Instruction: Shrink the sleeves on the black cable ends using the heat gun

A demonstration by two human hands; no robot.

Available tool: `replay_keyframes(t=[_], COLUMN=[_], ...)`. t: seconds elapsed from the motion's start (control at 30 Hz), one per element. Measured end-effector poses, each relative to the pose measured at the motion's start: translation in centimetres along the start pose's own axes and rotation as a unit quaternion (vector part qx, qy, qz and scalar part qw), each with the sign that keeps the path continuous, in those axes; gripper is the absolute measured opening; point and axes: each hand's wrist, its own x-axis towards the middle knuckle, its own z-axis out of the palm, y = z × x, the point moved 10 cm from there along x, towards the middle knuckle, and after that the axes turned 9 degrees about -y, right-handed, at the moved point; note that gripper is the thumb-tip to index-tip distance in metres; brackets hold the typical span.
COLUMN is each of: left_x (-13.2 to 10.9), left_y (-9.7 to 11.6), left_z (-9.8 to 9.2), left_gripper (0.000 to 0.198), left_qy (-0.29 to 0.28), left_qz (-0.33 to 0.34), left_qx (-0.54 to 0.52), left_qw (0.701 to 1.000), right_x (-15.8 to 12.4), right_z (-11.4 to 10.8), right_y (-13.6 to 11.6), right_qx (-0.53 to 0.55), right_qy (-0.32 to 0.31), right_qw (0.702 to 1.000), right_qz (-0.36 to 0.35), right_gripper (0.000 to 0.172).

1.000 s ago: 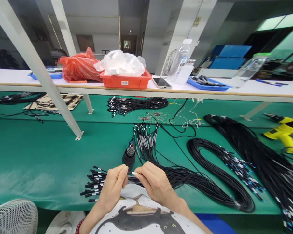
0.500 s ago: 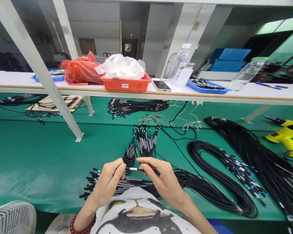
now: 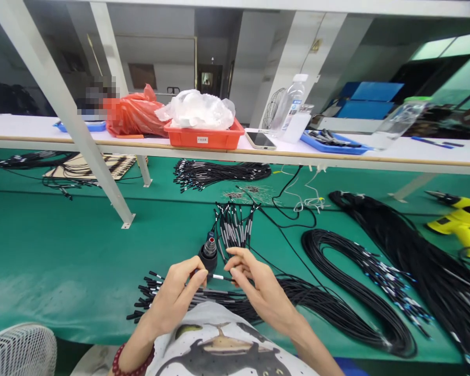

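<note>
Between my two hands stretches a thin black cable with a white sleeve. My left hand pinches its left end between thumb and forefinger. My right hand has the cable at thumb and fingertips, with the forefinger raised a little. Just beyond my left hand a black hot-air gun stands with its metal nozzle pointing up. Under and behind both hands lies a bundle of black cables with grey sleeves, its loose ends toward the left. Another bunch of grey-sleeved cables lies behind the hot-air gun.
A coiled cable bundle and a thicker black bundle lie right on the green table, near a yellow heat gun. The raised shelf carries a red tray, a phone and bottles. A white fan stands lower left.
My right hand's fingers have loosened and spread slightly, and its forefinger has lifted. The cable with the white sleeve has shifted slightly right and toward me in the view.
</note>
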Motion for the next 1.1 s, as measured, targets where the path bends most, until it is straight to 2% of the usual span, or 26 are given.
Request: replay_keyframes(t=[0.1, 0.2, 0.3, 0.43, 0.6, 0.83, 1.1], left_x=[0.1, 0.4, 0.8, 1.4, 2.8, 5.2, 5.8], left_y=[-0.1, -0.2, -0.1, -0.4, -1.0, -2.8, -5.3], left_z=[0.0, -0.4, -0.9, -1.8, -2.8, -3.6, -3.3], left_gripper=[0.033, 0.035, 0.038, 0.040, 0.046, 0.048, 0.050], left_qy=[-0.011, -0.004, 0.003, 0.026, 0.052, 0.082, 0.107], left_qz=[-0.002, 0.000, 0.000, -0.014, -0.022, -0.016, -0.052], left_qx=[0.006, -0.010, -0.013, 0.009, 0.012, 0.022, 0.016], left_qw=[1.000, 1.000, 1.000, 1.000, 0.998, 0.996, 0.993], right_x=[-0.1, 0.0, 0.3, 0.9, 2.4, 4.9, 6.1], right_z=[1.0, 1.0, 0.1, -1.9, -3.2, -3.3, -2.8], right_y=[-0.4, -0.8, -0.8, -2.0, -3.3, -1.3, -0.2], right_qx=[-0.049, -0.055, -0.047, -0.123, -0.179, -0.174, -0.219], right_qy=[-0.084, -0.106, -0.085, -0.024, 0.015, 0.029, 0.032], right_qw=[0.995, 0.993, 0.995, 0.991, 0.982, 0.984, 0.975], right_qz=[-0.011, -0.021, -0.017, -0.037, -0.052, 0.001, 0.000], right_gripper=[0.019, 0.031, 0.033, 0.029, 0.024, 0.038, 0.033])
